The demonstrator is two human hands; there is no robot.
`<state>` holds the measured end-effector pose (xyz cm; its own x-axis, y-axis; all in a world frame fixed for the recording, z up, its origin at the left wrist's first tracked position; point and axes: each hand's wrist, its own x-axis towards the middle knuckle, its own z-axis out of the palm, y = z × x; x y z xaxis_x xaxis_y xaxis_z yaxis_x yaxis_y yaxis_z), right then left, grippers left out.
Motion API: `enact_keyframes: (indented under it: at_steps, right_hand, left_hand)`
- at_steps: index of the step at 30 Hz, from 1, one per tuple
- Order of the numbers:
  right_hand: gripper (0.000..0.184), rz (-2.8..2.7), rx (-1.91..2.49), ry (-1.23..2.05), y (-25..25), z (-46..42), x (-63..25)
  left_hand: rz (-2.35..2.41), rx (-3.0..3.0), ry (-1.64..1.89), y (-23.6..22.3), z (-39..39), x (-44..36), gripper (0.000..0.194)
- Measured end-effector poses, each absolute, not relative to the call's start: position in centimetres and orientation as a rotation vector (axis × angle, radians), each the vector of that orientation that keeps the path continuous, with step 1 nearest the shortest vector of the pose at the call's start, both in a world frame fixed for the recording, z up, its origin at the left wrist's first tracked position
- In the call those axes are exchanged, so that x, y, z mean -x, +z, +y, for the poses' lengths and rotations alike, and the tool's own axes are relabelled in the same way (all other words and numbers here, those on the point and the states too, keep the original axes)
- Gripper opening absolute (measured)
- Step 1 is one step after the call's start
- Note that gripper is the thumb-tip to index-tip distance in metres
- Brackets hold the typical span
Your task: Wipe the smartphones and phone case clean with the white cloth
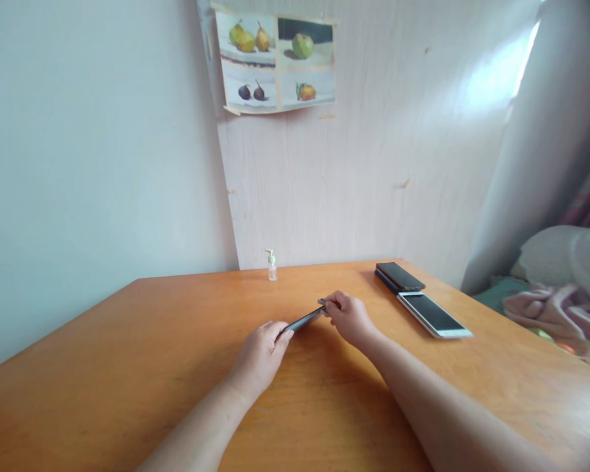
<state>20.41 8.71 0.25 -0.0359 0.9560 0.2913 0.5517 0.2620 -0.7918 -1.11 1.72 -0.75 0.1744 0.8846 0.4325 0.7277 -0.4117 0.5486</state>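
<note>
My left hand (pixel 261 351) grips the near end of a thin, dark, flat phone (pixel 303 320), thumb on one face and fingers behind it. The phone is tilted above the table and seen almost edge-on, so its screen is hardly visible. At its far end my right hand (pixel 349 318) is closed, pinching a small grey cloth-like piece (pixel 323 303) against the phone's edge. Most of that piece is hidden by the fingers. Both hands are over the middle of the wooden table (pixel 177 328).
A small clear pump bottle (pixel 272 269) stands near the table's back edge. On the right lie a dark phone (pixel 400 275) and a white tablet-like device (pixel 435 314), end to end. Fruit pictures (pixel 278 62) hang on the wall. Bedding (pixel 560 308) is beyond the right edge.
</note>
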Motion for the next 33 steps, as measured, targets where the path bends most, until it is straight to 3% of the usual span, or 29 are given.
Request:
enact_keyframes:
  at_steps: [10, 18, 26, 33]
  right_hand:
    - [0.017, -1.824, 1.342, 0.413, 0.1, 8.2, -19.9]
    - [0.016, -2.063, 0.886, 0.521, -0.2, 4.4, -15.9]
    - [0.017, -1.854, 1.284, 0.411, 0.0, 8.0, -19.2]
    - [0.015, -2.060, 0.948, 0.487, -0.1, 4.7, -16.1]
  left_hand:
    - [1.536, -2.129, 1.108, -0.7, 1.6, 0.5, 0.030]
    - [1.447, -2.088, 1.178, -1.1, 1.8, 0.6, 0.013]
    - [1.508, -2.095, 1.143, -0.9, 1.6, 0.4, 0.014]
    - [1.452, -2.058, 1.190, -0.9, 1.6, 0.4, 0.015]
